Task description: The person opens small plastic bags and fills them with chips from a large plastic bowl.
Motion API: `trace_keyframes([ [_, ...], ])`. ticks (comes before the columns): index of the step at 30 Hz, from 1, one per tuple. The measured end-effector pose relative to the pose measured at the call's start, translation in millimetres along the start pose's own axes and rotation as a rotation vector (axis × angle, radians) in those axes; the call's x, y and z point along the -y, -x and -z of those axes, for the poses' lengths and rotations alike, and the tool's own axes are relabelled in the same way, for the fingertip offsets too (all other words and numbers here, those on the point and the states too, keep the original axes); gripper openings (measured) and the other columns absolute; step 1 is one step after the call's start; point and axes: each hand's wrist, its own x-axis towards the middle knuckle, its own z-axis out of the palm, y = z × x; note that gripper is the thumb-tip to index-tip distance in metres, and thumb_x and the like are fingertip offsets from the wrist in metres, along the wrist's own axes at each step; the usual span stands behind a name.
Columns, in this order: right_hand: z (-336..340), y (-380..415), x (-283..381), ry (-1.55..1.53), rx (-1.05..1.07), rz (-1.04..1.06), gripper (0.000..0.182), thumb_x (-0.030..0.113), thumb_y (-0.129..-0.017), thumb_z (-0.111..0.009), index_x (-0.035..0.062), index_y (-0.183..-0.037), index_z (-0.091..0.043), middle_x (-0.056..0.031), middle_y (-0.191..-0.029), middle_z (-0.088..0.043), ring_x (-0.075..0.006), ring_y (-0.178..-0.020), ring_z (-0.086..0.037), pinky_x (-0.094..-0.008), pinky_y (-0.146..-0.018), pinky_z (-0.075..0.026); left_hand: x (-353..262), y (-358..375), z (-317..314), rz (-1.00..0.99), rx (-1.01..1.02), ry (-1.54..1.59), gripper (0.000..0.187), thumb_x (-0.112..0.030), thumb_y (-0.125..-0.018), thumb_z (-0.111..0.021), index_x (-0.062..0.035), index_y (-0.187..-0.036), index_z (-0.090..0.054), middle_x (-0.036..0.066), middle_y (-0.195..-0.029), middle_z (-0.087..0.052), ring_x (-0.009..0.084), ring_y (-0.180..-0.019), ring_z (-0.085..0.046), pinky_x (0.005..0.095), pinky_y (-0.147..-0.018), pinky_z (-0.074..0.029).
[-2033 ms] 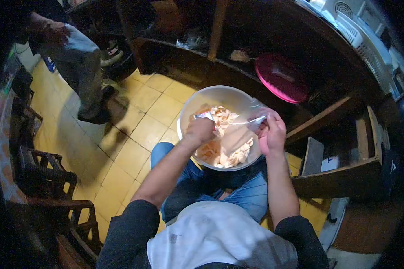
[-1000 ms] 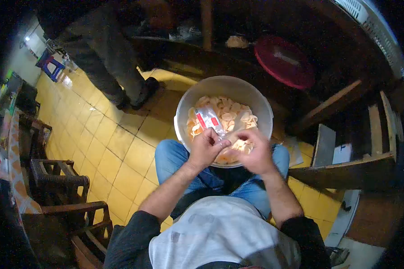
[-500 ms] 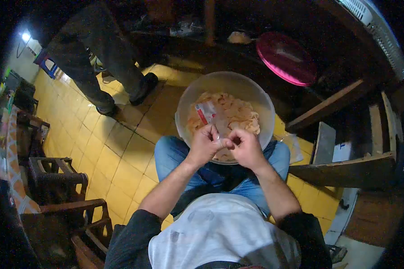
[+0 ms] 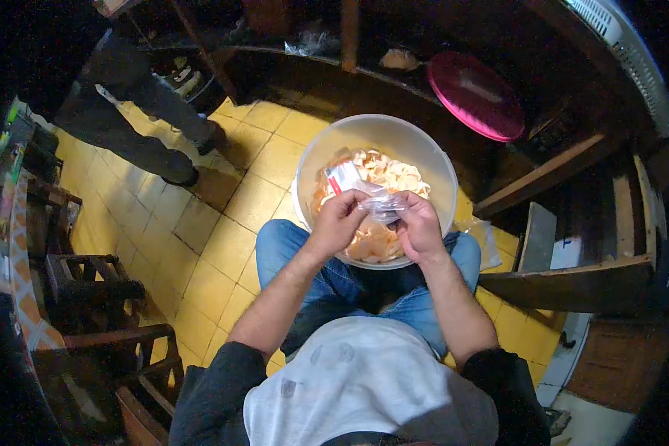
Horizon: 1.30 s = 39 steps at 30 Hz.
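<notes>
Between my knees stands a large whitish plastic tub (image 4: 444,171) holding many pale orange, chip-like pieces (image 4: 398,172). Over it I hold a clear plastic bag (image 4: 383,204) by its gathered end. My left hand (image 4: 339,221) pinches one side of the plastic, and my right hand (image 4: 422,225) pinches the other, so the film is stretched between them. A white and red label (image 4: 340,178) shows on the bag's far part, above the pieces. I cannot make out clearly what the bag contains.
A pink round lid (image 4: 477,97) leans at the back right. Wooden shelving (image 4: 565,286) stands on the right, dark wooden chairs (image 4: 100,286) on the left. Another person's legs (image 4: 137,126) are at the upper left on the yellow tiled floor (image 4: 219,260).
My hands have moved apart, spreading the plastic between them. The other person has moved left and turned, and more light falls on the tub and floor.
</notes>
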Motion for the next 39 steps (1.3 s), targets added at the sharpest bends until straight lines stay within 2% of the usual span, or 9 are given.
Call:
trace_keyframes([
  [5,22.4,-3.9,-11.7,-0.47,0.503,-0.3,0.018,0.023,-0.095,-0.053,0.0064,-0.095,-0.06,-0.0049,-0.085,-0.065,-0.0133,-0.076,-0.061,-0.0263,-0.063,-0.047,-29.8,7.1,7.0,0.431,0.203,0.977,0.025,-0.034,-0.097,-0.055,-0.0097,-0.099,-0.059,0.0,-0.086,-0.062,0.0092,-0.074,-0.056,0.0252,-0.06,-0.046],
  [7,-2.6,-0.4,2.2,-0.486,0.107,-0.343,0.025,0.031,-0.095,-0.053,0.007,-0.094,-0.059,-0.0056,-0.086,-0.064,-0.0147,-0.075,-0.061,-0.0275,-0.064,-0.048,-22.4,4.4,6.6,0.439,0.217,1.019,0.018,-0.025,-0.093,-0.061,-0.0078,-0.097,-0.057,0.003,-0.087,-0.062,0.0096,-0.078,-0.058,0.0247,-0.065,-0.048],
  [10,-7.4,-1.2,-2.0,-0.525,0.078,-0.102,0.02,0.027,-0.092,-0.058,0.0076,-0.095,-0.058,-0.0064,-0.089,-0.063,-0.0163,-0.075,-0.061,-0.0303,-0.064,-0.049,-11.1,-2.8,4.4,-0.191,-0.036,-0.191,0.019,-0.002,-0.074,-0.064,-0.0054,-0.089,-0.054,0.001,-0.072,-0.051,0.0085,-0.066,-0.047,0.0252,-0.059,-0.04],
  [14,-15.7,-2.3,-32.5,0.271,0.274,0.228,0.013,0.005,-0.089,-0.058,0.0035,-0.103,-0.057,-0.0012,-0.087,-0.062,-0.0071,-0.07,-0.055,-0.0211,-0.062,-0.046,-14.6,-9.3,5.0,-0.333,-0.332,-0.125,0.02,0.004,-0.072,-0.065,-0.0048,-0.088,-0.058,0.005,-0.07,-0.052,0.0113,-0.064,-0.052,0.0266,-0.058,-0.043],
  [19,-3.4,-11.4,-7.6,-0.151,-0.072,0.022,0.016,0.002,-0.091,-0.052,0.0026,-0.105,-0.059,-0.0023,-0.082,-0.061,-0.0062,-0.064,-0.052,-0.0193,-0.056,-0.044,-11.8,-5.6,19.4,-0.517,-0.026,-0.454,0.012,-0.001,-0.081,-0.068,-0.0051,-0.092,-0.066,0.008,-0.079,-0.062,0.012,-0.069,-0.058,0.0289,-0.059,-0.046],
  [25,-9.5,1.3,7.4,-0.565,0.3,-0.319,0.03,0.022,-0.09,-0.065,0.0021,-0.111,-0.058,-0.0031,-0.084,-0.061,-0.0134,-0.065,-0.054,-0.0255,-0.064,-0.048,-23.9,-6.7,9.6,0.253,0.088,1.043,0.012,-0.014,-0.094,-0.059,-0.0031,-0.098,-0.058,0.005,-0.097,-0.064,0.0147,-0.082,-0.06,0.0278,-0.077,-0.05],
  [31,-4.7,-22.0,-21.5,-0.028,0.134,-0.167,0.031,-0.002,-0.077,-0.064,0.0033,-0.107,-0.056,-0.0053,-0.094,-0.059,-0.0122,-0.082,-0.057,-0.0253,-0.067,-0.049,10.9,-13.6,-1.8,-0.112,0.001,0.251,0.011,0.001,-0.082,-0.057,-0.0028,-0.092,-0.058,0.0,-0.082,-0.059,0.0054,-0.072,-0.052,0.0221,-0.062,-0.044],
  [34,-21.8,-25.4,-22.7,0.65,-0.303,0.344,0.025,-0.008,-0.071,-0.06,0.001,-0.093,-0.055,-0.0111,-0.097,-0.055,-0.0175,-0.083,-0.058,-0.0301,-0.068,-0.051,12.6,-15.4,-4.1,-0.072,-0.137,0.201,0.01,-0.001,-0.08,-0.056,-0.0014,-0.089,-0.06,0.001,-0.078,-0.06,0.0074,-0.069,-0.055,0.0236,-0.062,-0.045],
  [39,-29.6,1.8,11.9,0.911,-0.025,0.785,0.02,-0.005,-0.071,-0.061,0.0006,-0.09,-0.058,-0.0138,-0.092,-0.057,-0.0313,-0.082,-0.061,-0.0364,-0.073,-0.053,16.0,-26.8,10.4,-0.041,-0.249,0.064,0.014,-0.005,-0.081,-0.058,0.0007,-0.092,-0.063,0.004,-0.082,-0.065,0.0116,-0.073,-0.06,0.0264,-0.066,-0.049],
])
